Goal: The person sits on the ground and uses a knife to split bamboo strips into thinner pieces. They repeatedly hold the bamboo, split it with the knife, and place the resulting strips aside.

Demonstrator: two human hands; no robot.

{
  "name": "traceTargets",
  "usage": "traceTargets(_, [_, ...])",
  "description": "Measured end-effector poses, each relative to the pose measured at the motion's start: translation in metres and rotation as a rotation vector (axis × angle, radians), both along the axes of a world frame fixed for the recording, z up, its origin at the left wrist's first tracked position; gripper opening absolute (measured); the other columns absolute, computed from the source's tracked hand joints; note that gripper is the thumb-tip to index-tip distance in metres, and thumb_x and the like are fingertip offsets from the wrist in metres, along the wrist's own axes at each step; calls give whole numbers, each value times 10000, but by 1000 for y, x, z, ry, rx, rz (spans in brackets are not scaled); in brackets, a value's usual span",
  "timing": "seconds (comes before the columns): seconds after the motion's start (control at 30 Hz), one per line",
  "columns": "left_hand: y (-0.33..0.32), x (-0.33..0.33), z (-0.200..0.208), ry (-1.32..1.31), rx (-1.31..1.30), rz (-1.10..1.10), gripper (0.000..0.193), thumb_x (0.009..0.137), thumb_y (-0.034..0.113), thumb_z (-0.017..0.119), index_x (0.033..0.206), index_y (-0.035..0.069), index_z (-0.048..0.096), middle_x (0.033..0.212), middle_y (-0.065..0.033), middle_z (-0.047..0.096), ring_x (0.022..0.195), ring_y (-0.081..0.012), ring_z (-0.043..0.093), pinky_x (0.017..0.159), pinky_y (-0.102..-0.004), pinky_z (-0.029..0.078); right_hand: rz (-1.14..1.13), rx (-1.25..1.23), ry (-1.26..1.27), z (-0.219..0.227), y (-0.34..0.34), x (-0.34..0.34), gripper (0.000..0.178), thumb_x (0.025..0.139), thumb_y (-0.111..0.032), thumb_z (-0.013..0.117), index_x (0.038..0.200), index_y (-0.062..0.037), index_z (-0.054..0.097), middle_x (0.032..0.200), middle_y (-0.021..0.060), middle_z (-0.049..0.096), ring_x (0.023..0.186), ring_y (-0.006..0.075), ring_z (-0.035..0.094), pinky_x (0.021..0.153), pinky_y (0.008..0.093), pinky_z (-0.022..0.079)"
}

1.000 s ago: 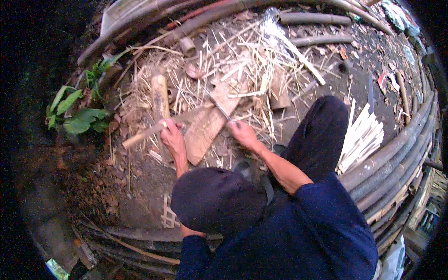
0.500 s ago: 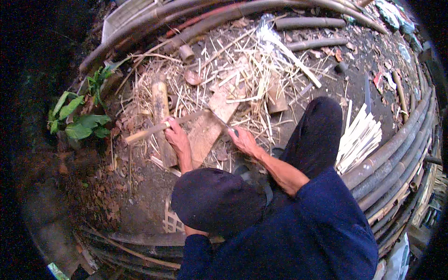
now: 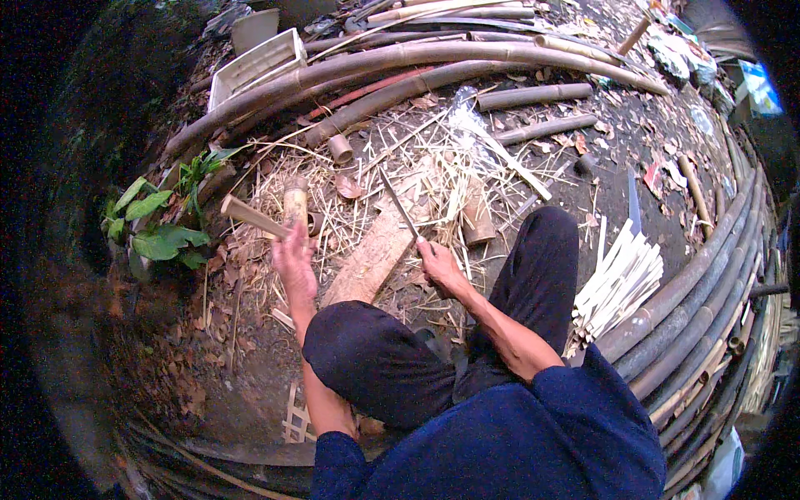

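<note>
My left hand (image 3: 294, 265), slightly blurred, is closed on a short bamboo strip (image 3: 252, 216) that points up and to the left. In my right hand (image 3: 440, 265) is the handle of a long, narrow-bladed knife (image 3: 398, 200), its blade pointing away from me and apart from the strip. Between the hands, a flat wooden board (image 3: 371, 254) lies slanted on the ground. Just beyond my left hand a thick bamboo section (image 3: 295, 200) lies on the ground, partly hidden by the hand.
Pale shavings (image 3: 437, 175) litter the ground ahead. At right lie a pile of split bamboo sticks (image 3: 621, 283), a saw blade (image 3: 634, 204) and long bamboo poles (image 3: 675, 308). More poles (image 3: 400, 57) and a white crate (image 3: 258, 67) stand far off; a leafy plant (image 3: 162, 237) grows at left.
The knife has come away from the bamboo strip and now points forward. My left hand has lifted the strip and swung it so that it no longer lies across the board. The view has shifted.
</note>
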State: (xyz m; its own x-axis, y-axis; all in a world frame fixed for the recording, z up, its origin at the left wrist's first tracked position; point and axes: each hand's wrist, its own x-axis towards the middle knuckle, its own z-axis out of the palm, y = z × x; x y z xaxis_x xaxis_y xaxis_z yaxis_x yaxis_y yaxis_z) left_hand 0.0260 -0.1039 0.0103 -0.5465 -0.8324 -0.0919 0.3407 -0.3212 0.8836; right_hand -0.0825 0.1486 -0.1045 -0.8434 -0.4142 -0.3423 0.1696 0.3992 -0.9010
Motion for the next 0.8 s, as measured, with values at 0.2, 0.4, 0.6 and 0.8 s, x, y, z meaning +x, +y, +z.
traceTargets(0.2, [-26,38,-117,-903,-835,-24,338,933,255,561,1148,-7,554,1025,-177,622,900,-250,603,759,-363,491,129,1,11,74,15,26,518,959,-490,404,968,-18,617,752,130,587,725,246,555,692,375,443])
traceTargets(0.4, [18,-25,0,-8,-525,261,316,985,257,466,1056,-34,569,897,-121,618,784,-201,592,756,-336,479,133,19,115,108,50,17,389,932,-396,526,920,-15,599,715,68,582,675,168,546,638,330,445])
traceTargets(0.6, [43,-32,14,1,-622,87,336,997,344,424,1041,41,562,731,51,378,643,-70,337,583,-234,310,314,-190,134,188,39,33,329,965,-333,510,1080,-25,538,742,5,519,671,96,476,593,258,408])
traceTargets(0.8, [57,-27,6,358,-177,-120,419,976,460,444,839,67,490,753,2,393,727,-125,357,747,-292,301,386,-318,103,266,23,56,438,996,-271,435,1370,-47,387,823,23,517,723,101,482,644,260,430])
